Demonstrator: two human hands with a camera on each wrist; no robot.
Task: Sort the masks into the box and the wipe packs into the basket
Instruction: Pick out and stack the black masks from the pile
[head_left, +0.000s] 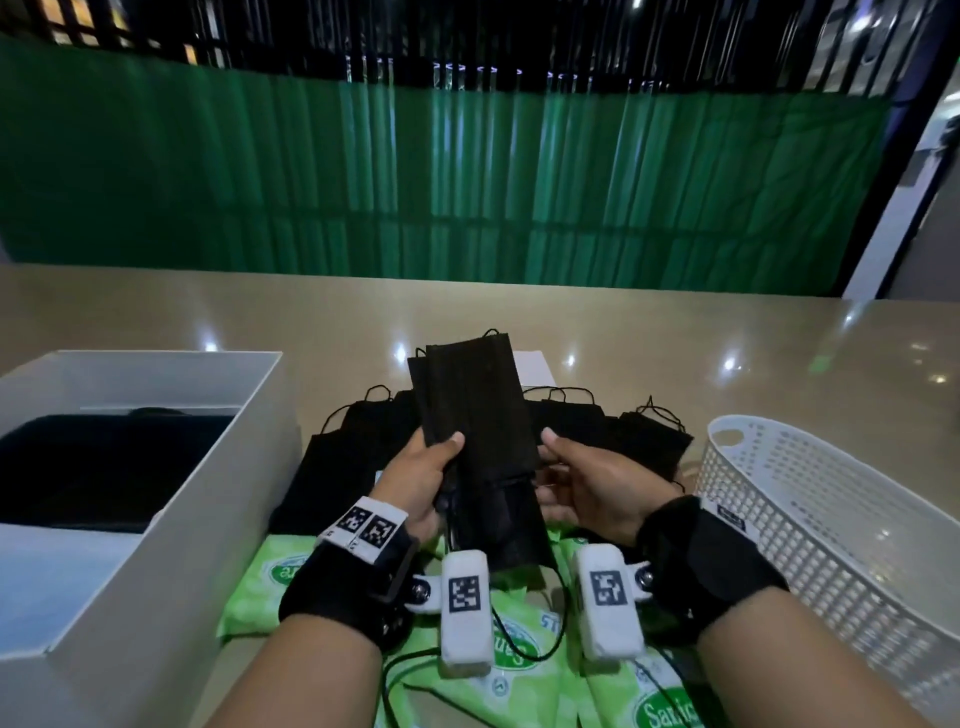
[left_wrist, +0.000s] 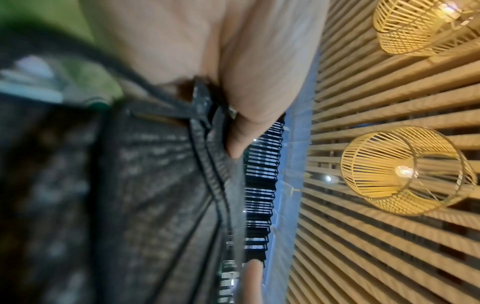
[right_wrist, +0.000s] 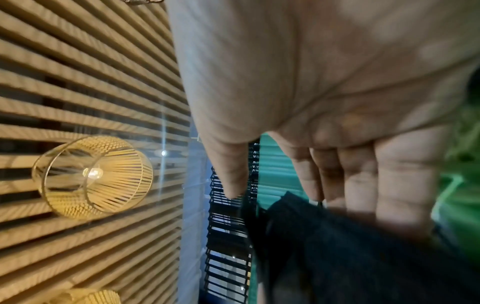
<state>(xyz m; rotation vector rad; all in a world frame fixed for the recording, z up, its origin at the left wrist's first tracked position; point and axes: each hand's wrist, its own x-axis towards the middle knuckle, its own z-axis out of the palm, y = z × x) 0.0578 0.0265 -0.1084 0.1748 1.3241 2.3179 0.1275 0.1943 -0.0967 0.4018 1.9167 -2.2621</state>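
Left hand (head_left: 423, 470) pinches mask stack's (head_left: 475, 405) edge, seemingly.

A glossy beige bench (head_left: 649, 338) carries a white box (head_left: 156, 519) at the left and a white perforated basket (head_left: 831, 519) at the right. Between them lie black masks (head_left: 644, 436) and, nearer, green wipe packs (head_left: 270, 577) (partly overlapped by masks).

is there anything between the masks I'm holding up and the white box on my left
Nothing visible. The left hand holds the held masks above the table; the box stands open-topped, apart to the left, with bare table between.
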